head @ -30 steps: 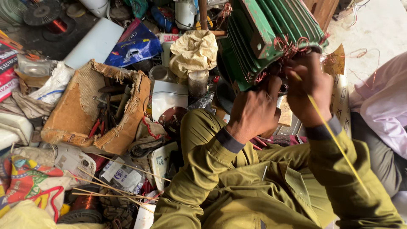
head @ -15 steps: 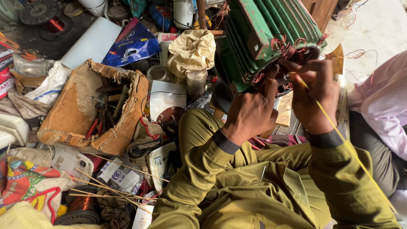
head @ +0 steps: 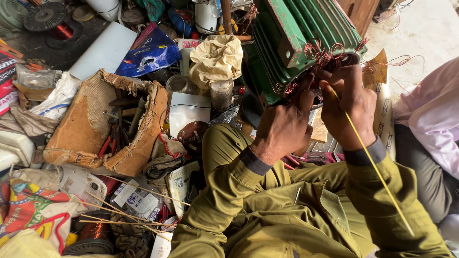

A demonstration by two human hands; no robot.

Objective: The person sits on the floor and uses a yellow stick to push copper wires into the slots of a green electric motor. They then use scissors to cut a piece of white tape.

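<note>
Your left hand (head: 282, 129) is pressed against the open end of the green ribbed metal motor housing (head: 306, 43), fingers curled into the tangle of reddish copper winding wire (head: 325, 52) at its mouth; whether those fingers actually pinch a strand you cannot tell from this angle. Your right hand (head: 349, 107) sits just beside it, fingertips closed on a long thin yellow stick (head: 373, 167) that runs down past your wrist and across your olive-green sleeve. The motor housing rests tilted at the far side of the cluttered floor, right in front of your knees.

To your left, a torn brown cardboard box (head: 95, 129) holds loose tools, red-handled pliers among them. A crumpled cream cloth (head: 217, 57) lies just beside the housing. A blue plastic bag (head: 150, 55) lies beyond the box. Another person's pink sleeve (head: 430, 114) shows at the right edge, well apart from your hands.
</note>
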